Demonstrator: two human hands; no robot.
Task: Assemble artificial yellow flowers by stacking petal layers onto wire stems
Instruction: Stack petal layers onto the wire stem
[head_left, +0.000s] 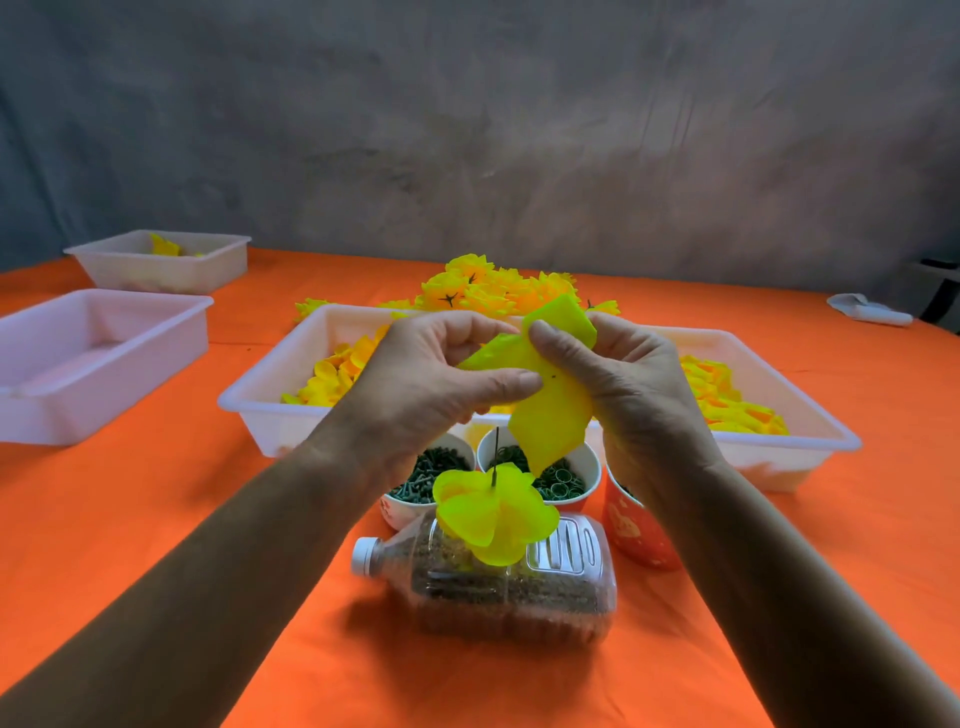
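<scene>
Petal layer (540, 395) pinched by 2 hands; 3 cups (584, 467), 4 trays (249, 400).

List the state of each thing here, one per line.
Left hand: pinching the petal layer.
Right hand: gripping the petal layer.
Petal layer: held aloft, not threaded.
Wire stem: upright, petals already on it.
Bottle: on its side, capped.
Nearest left tray: holds nothing visible.

A bright yellow petal layer (545, 395) was between the fingers (511, 383). Below them were a yellow-green flower (493, 512), dark green cup contents (558, 480), a red cup (636, 530) and the orange desk (234, 493); white trays (244, 400) lay beyond.
</scene>
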